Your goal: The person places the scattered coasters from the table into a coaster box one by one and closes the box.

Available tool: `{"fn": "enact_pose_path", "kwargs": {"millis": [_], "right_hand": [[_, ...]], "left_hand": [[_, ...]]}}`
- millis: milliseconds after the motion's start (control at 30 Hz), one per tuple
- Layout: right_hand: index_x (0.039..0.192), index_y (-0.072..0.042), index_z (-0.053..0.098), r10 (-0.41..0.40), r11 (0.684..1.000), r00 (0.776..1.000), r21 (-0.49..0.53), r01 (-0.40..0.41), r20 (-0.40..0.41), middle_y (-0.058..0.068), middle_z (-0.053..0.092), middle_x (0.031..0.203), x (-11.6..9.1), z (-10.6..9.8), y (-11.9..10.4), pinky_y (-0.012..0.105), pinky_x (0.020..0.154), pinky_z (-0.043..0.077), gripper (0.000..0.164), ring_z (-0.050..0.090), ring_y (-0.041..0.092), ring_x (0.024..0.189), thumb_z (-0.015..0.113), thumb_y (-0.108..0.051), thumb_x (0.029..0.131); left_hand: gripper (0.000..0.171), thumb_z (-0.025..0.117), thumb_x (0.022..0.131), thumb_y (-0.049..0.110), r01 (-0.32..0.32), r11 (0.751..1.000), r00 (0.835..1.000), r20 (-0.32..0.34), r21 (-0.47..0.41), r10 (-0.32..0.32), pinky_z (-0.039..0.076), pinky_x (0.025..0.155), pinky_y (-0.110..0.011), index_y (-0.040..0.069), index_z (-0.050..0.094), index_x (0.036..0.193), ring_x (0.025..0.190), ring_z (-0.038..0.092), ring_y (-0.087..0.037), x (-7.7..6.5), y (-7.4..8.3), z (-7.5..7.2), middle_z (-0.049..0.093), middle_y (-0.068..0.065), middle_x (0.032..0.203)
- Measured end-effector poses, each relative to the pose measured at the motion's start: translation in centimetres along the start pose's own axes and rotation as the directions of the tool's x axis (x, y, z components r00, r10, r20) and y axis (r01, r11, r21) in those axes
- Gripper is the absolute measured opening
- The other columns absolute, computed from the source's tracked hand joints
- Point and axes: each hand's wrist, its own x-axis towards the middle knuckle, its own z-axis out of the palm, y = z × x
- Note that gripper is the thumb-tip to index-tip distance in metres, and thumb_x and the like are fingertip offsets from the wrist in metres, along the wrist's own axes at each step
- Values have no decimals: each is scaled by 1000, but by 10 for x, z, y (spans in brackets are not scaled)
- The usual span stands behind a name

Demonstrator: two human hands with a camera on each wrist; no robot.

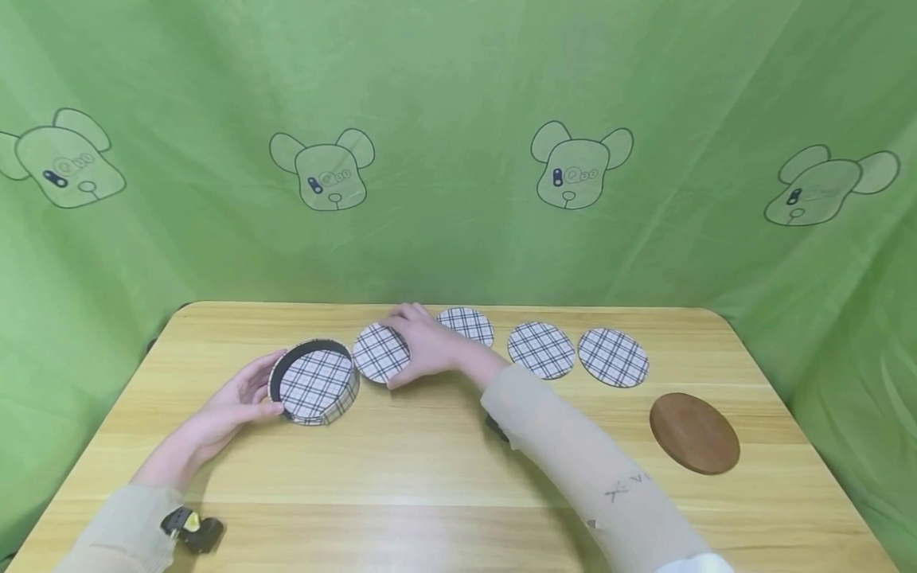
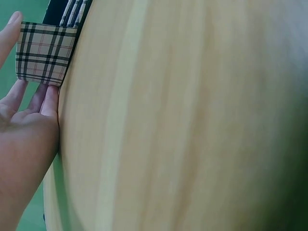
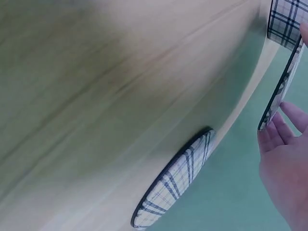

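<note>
My left hand (image 1: 232, 406) holds the side of a round plaid coaster holder (image 1: 344, 404), thumb at the near side and fingers at the far side. In the left wrist view, the plaid wall of the holder (image 2: 45, 53) shows between thumb and fingers. Plaid coasters (image 1: 315, 382) lie inside its dark rim. Just right of the holder, my right hand (image 1: 430, 346) grips a round plaid coaster (image 1: 380, 352) by its edge. The right wrist view shows this coaster (image 3: 281, 94) edge-on, lifted off the table, between the fingers.
Three more plaid coasters, a far one (image 1: 467, 325), a middle one (image 1: 541, 350) and a right one (image 1: 614, 357), lie along the back of the wooden table (image 1: 430, 493). A brown round disc (image 1: 695, 434) lies at the right. Behind hangs a green curtain (image 1: 458, 239).
</note>
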Motion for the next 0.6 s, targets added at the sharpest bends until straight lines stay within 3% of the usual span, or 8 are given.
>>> {"fn": "enact_pose_path", "kwargs": {"millis": [167,467,600], "right_hand": [[160,-1,42,-4,1000,1000,6,4,-7,19,41,162,0,-5,-3,51,129,38,111,37,34,149,96,-43,73],[160,0,41,-16,1000,1000,16,16,-17,17,42,161,2,-10,-14,50,128,40,111,37,32,149,95,-43,73],[160,-1,42,-25,1000,1000,13,26,-18,17,43,161,3,-10,-19,50,128,40,109,38,32,148,95,-44,74]], "left_hand": [[90,69,94,-2,3,1000,1000,-1,7,-3,42,105,-7,3,18,168,127,52,9,0,1,0,47,16,148],[91,70,94,-1,7,1000,1000,1,13,-7,43,105,-8,2,18,168,126,53,9,0,1,-1,47,22,144],[91,70,94,-1,10,1000,1000,1,14,-10,42,105,-8,2,17,168,127,53,9,0,0,0,46,18,147]]}}
